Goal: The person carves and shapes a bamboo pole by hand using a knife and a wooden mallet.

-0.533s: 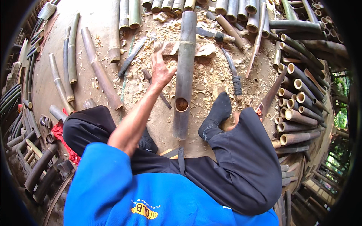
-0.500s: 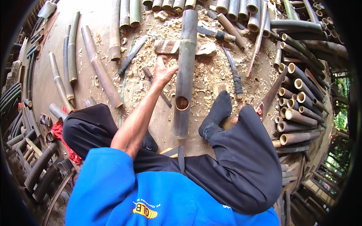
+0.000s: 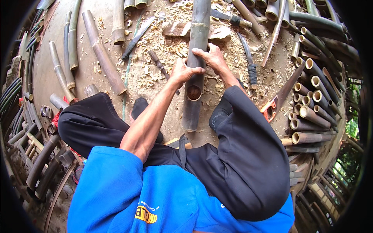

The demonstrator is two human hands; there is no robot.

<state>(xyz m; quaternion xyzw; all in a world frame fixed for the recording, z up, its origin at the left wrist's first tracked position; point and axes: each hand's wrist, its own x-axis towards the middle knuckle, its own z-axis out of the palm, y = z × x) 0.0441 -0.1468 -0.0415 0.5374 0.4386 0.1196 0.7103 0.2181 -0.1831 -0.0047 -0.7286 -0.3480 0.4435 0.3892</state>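
Note:
A thick dark bamboo tube (image 3: 191,112) stretches away from me between my feet, with a round hole cut in its upper side near the close end. Its far part rests across a rough wooden block (image 3: 175,29). My left hand (image 3: 183,73) grips the tube's left side, thumb laid over the top just beyond the hole. On the other side my right hand (image 3: 213,60) clasps it slightly farther away, thumb also on top. The fingers underneath are partly hidden.
Left of the tube lie a machete (image 3: 136,39) and a slim dark-handled tool (image 3: 158,64). To its right are a curved knife (image 3: 248,60) and an orange-handled saw (image 3: 270,110). Cut bamboo (image 3: 311,116) is stacked at far right. Wood shavings cover the ground.
My right hand, mostly hidden behind my right knee beside the saw before, now holds the tube. My left hand has shifted nearer the hole. The ground appears higher in view.

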